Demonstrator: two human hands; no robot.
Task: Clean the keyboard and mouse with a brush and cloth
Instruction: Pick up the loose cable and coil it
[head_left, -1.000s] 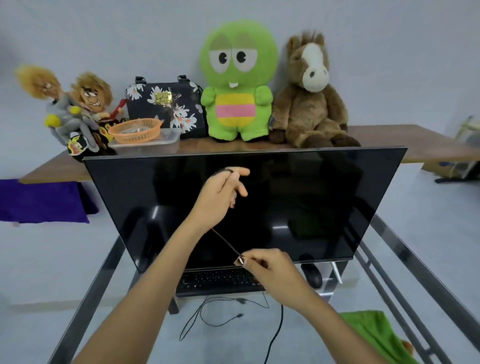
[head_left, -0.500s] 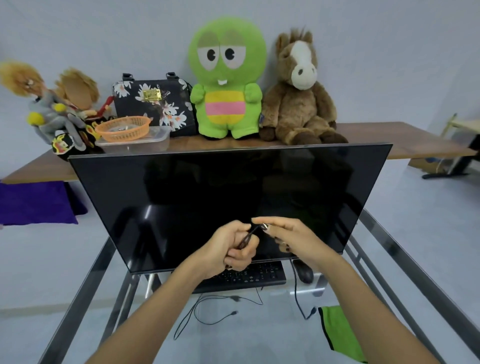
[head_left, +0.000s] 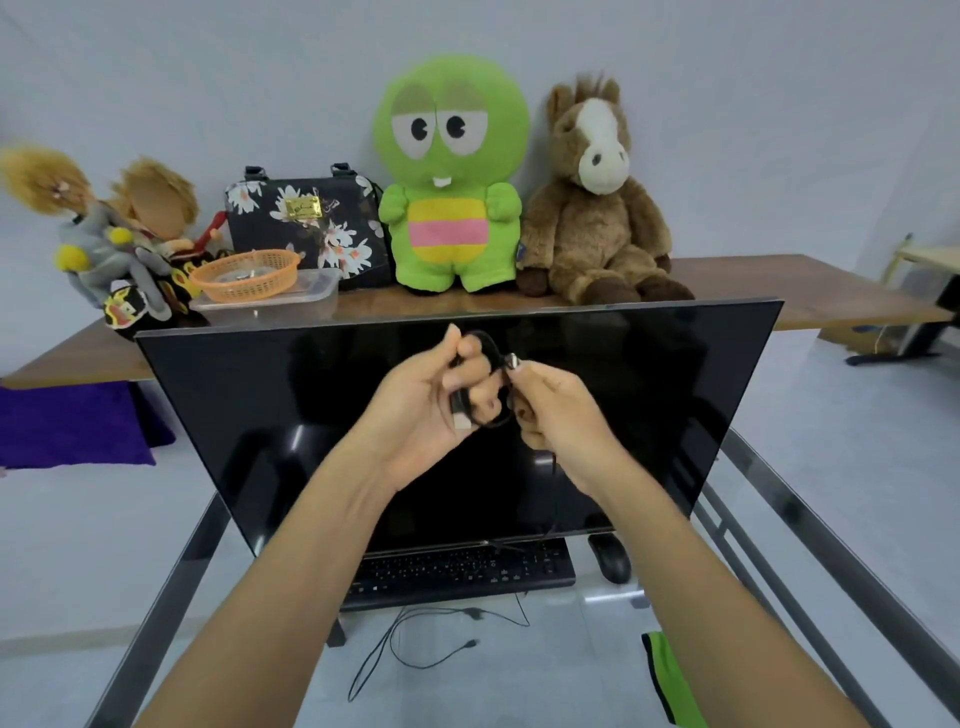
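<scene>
Both hands are raised in front of the dark monitor (head_left: 260, 415). My left hand (head_left: 426, 400) is closed around a coiled black cable (head_left: 491, 348), its plug end sticking out below the fingers. My right hand (head_left: 558, 410) pinches the same cable right beside it, and the cable runs down from there toward the desk. The black keyboard (head_left: 467, 571) lies on the glass desk under the monitor, with the black mouse (head_left: 613, 558) just to its right. A green cloth (head_left: 670, 680) lies at the lower right. No brush is visible.
A thin black wire (head_left: 415, 644) lies looped on the glass desk (head_left: 597, 649) in front of the keyboard. Behind the monitor, a wooden shelf (head_left: 779, 280) holds plush toys, a floral bag (head_left: 306, 223) and an orange basket (head_left: 244, 275). Metal frame rails run along both desk sides.
The hands came together from an outstretched cable, then rose higher in front of the screen. The cable now sits coiled in loops in my left hand.
</scene>
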